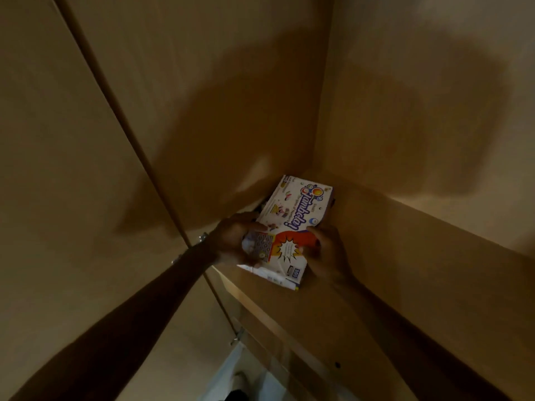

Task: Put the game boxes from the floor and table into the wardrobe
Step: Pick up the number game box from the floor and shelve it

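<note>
A white game box (292, 218) printed "Tambola", with a red patch and a number grid, lies flat on a wooden wardrobe shelf (376, 285), its far end pushed toward the back corner. My left hand (234, 241) grips its near left edge. My right hand (324, 250) holds the near right edge. Something dark shows just behind the box on the left; I cannot tell what it is.
The open wardrobe door (72, 140) stands to the left, with hinges (202, 237) by my left wrist. The wardrobe's back panel (231, 96) and side wall (419, 96) meet behind the box. A pale floor (231, 377) shows below the shelf's front edge.
</note>
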